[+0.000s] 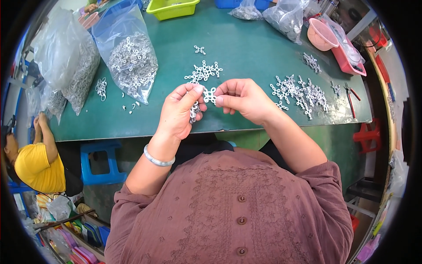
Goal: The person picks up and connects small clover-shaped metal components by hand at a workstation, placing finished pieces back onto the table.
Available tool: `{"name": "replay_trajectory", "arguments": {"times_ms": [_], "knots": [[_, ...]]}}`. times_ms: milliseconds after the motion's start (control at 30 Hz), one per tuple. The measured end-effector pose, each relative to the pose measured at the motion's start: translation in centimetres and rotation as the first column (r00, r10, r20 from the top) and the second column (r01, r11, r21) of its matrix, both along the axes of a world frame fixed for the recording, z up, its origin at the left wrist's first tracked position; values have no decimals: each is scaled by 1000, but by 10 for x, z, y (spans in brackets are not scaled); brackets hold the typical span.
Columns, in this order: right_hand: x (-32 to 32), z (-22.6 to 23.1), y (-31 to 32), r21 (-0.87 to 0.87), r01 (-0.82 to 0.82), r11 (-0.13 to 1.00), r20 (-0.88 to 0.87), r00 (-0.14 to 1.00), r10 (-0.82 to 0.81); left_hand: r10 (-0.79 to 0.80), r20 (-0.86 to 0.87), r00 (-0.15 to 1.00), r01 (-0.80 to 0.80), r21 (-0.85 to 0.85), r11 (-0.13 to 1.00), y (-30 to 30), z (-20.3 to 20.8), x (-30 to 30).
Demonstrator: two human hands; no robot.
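The green table (255,48) spans the upper half of the frame; I work at its near edge. At upper left a clear bag (116,33) bulges with pale looped links, well apart from me. A lime tub (173,13) stands at the top edge, a pink basket (318,42) at upper right. Right of centre, a broad heap (290,90) of looped pieces lies just beyond my right forearm (296,136), the likeliest hindrance to an outward sweep. My left hand (178,110) and right hand (246,99), at centre, both pinch one pale cross of loops (210,95), thumbs against fingers at its opposite edges. Directly above lies a smaller heap (204,72); red-handled pliers (351,105) lie at right. Further pieces (193,115), under my left fingers, probably crowd that grip. The cross itself looks light and stiff, smooth enough to slip, hardly fragile; its outer loops should offer the best hold. Pale scraps (133,106) dot the table left of centre.
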State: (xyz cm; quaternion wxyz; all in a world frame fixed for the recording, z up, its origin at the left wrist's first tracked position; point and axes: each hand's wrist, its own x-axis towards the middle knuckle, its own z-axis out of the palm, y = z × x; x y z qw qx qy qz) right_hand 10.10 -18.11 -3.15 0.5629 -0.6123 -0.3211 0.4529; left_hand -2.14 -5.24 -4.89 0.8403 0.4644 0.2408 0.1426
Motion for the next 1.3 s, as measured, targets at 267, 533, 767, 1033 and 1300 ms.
{"name": "replay_trajectory", "arguments": {"times_ms": [267, 533, 767, 1033, 1300], "knots": [[0, -13, -8, 9, -28, 1000, -300, 953, 29, -2, 20, 1000, 3, -2, 1000, -2, 1, 0], [-4, -14, -9, 37, -50, 998, -427, 902, 61, -25, 78, 997, 27, -33, 999, -1, -2, -2], [-14, -16, -5, 12, 73, 997, -270, 961, -67, -10, 88, 996, 13, -31, 999, -2, -2, -5], [-18, -15, -6, 24, 117, 993, -209, 972, -110, -18, 105, 994, 24, -55, 998, 0, -4, -4], [-17, -16, -10, 60, 146, 988, -218, 967, -129, -21, 73, 997, 25, -58, 998, 0, -2, -1]]}}
